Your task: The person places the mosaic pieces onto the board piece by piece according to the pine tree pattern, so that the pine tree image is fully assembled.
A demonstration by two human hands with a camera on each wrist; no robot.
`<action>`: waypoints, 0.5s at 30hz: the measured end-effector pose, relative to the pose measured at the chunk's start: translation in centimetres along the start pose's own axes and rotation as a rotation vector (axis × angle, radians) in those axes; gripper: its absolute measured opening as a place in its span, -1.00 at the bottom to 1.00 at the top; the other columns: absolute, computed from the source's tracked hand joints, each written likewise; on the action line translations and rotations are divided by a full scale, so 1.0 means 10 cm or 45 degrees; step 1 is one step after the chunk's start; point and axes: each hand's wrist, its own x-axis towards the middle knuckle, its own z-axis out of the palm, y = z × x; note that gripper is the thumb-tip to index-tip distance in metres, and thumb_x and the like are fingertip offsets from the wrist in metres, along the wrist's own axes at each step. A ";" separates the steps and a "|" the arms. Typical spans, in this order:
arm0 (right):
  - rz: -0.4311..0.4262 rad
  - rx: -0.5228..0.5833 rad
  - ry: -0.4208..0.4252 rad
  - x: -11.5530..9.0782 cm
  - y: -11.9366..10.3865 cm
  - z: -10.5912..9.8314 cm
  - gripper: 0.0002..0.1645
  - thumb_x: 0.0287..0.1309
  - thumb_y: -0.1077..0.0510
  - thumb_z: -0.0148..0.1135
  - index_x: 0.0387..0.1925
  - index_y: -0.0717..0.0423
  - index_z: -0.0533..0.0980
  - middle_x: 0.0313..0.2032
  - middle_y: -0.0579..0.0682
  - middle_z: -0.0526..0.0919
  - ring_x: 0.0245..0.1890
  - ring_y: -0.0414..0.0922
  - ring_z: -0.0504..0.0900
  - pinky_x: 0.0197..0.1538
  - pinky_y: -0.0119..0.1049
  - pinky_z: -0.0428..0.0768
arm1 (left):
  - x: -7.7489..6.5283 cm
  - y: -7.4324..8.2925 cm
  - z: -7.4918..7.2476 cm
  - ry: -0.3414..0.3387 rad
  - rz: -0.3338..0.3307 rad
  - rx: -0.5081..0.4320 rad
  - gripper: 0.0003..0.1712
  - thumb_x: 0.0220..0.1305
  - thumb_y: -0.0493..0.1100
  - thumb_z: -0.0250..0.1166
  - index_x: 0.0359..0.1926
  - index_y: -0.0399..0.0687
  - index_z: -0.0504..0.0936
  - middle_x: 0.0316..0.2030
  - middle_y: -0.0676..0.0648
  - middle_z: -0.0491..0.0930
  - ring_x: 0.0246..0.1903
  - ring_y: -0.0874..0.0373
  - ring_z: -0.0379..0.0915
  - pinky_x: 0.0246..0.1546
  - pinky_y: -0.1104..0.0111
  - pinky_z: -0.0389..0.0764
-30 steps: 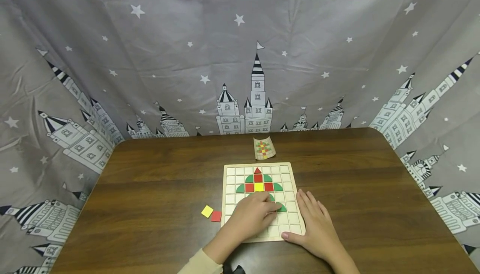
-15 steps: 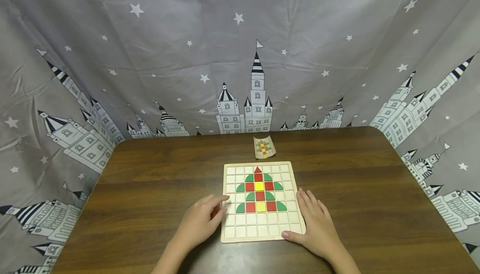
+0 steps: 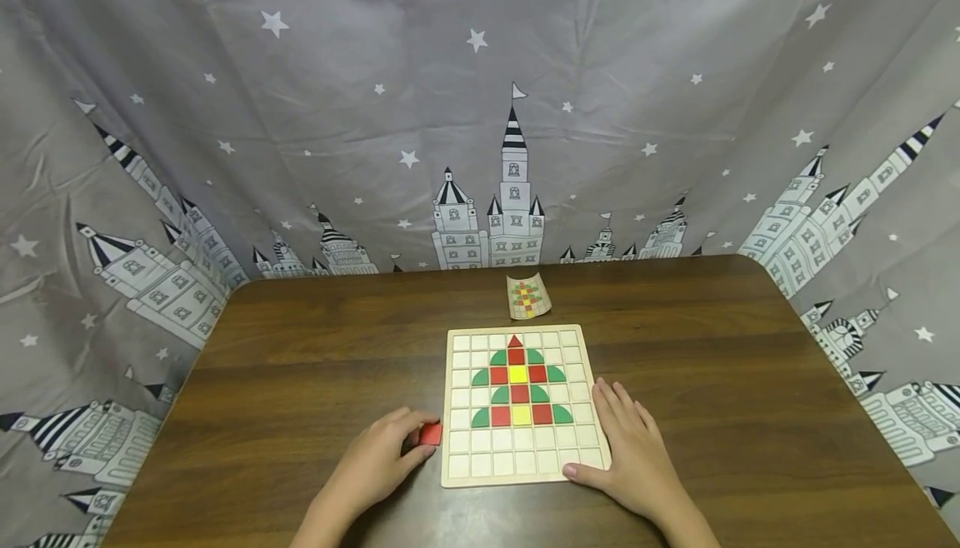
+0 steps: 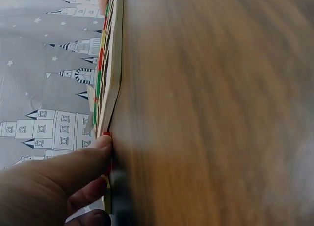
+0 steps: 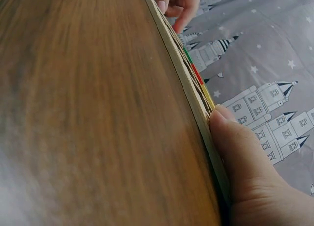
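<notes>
Left of the wooden grid board (image 3: pixel 502 465), my left hand (image 3: pixel 372 458) pinches a red square tile (image 3: pixel 431 434) between thumb and fingers. In the left wrist view the thumb presses the red tile's near edge, and a yellow tile (image 4: pixel 107 201) shows by the fingers; the head view hides it behind the hand. My right hand (image 3: pixel 637 456) rests along the board's right edge, fingers straight, its thumb on the front right corner. Red, yellow and green tiles sit in the board's cells in a tree shape, with a red triangle (image 3: pixel 514 341) at the top.
Behind the board lies a small curled picture card (image 3: pixel 528 296) printed with a coloured tile pattern. The brown wooden table (image 3: pixel 322 340) ends at a grey curtain (image 3: pixel 337 115) with castles and stars.
My left hand has moved from over the board to the tiles at its left and taken hold of the red one. The right hand has stayed at the board's edge.
</notes>
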 end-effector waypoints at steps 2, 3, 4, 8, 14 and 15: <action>0.000 -0.001 -0.001 0.00 0.00 0.00 0.49 -0.23 -0.73 0.19 0.54 0.10 0.05 0.55 0.02 0.08 0.54 0.09 0.03 0.44 0.14 0.00 | 0.00 0.00 0.01 0.004 -0.014 -0.001 -0.70 0.16 -0.07 0.47 -0.06 0.09 0.70 -0.47 0.24 0.34 -0.48 0.39 0.24 -0.45 0.51 0.32; 0.002 -0.001 -0.001 0.00 0.00 0.01 0.50 -0.23 -0.73 0.19 0.54 0.09 0.05 0.55 0.02 0.08 0.54 0.09 0.03 0.44 0.14 0.00 | 0.00 0.00 0.01 0.011 -0.016 0.007 -0.70 0.16 -0.07 0.47 -0.07 0.09 0.71 -0.48 0.25 0.34 -0.48 0.39 0.23 -0.45 0.52 0.31; 0.003 -0.002 -0.001 0.00 0.00 0.01 0.50 -0.23 -0.73 0.19 0.54 0.09 0.05 0.55 0.01 0.08 0.54 0.09 0.03 0.44 0.14 0.00 | -0.01 0.01 0.02 0.021 -0.013 0.015 -0.72 0.15 -0.06 0.47 -0.09 0.10 0.71 -0.49 0.26 0.33 -0.49 0.39 0.23 -0.46 0.52 0.31; 0.004 -0.004 0.002 0.00 0.00 0.01 0.50 -0.24 -0.73 0.19 0.54 0.09 0.05 0.55 0.01 0.08 0.54 0.09 0.03 0.44 0.14 0.00 | -0.01 0.02 0.02 0.078 0.017 0.096 -0.79 0.15 -0.04 0.47 -0.18 0.12 0.73 -0.49 0.29 0.33 -0.49 0.41 0.21 -0.47 0.53 0.31; -0.002 -0.006 0.001 -0.01 0.00 0.00 0.49 -0.23 -0.72 0.20 0.54 0.09 0.05 0.55 0.03 0.08 0.54 0.10 0.03 0.43 0.14 0.01 | -0.03 0.02 0.05 0.177 0.049 0.198 -0.77 0.17 -0.03 0.45 -0.17 0.09 0.66 -0.32 0.23 0.45 -0.35 0.37 0.34 -0.38 0.42 0.50; -0.002 -0.006 0.000 -0.01 0.00 0.00 0.49 -0.23 -0.72 0.20 0.54 0.09 0.05 0.55 0.03 0.08 0.54 0.10 0.03 0.43 0.14 0.02 | -0.03 0.02 0.05 0.193 0.052 0.202 -0.77 0.17 -0.03 0.45 -0.16 0.09 0.65 -0.29 0.22 0.46 -0.33 0.36 0.36 -0.36 0.40 0.52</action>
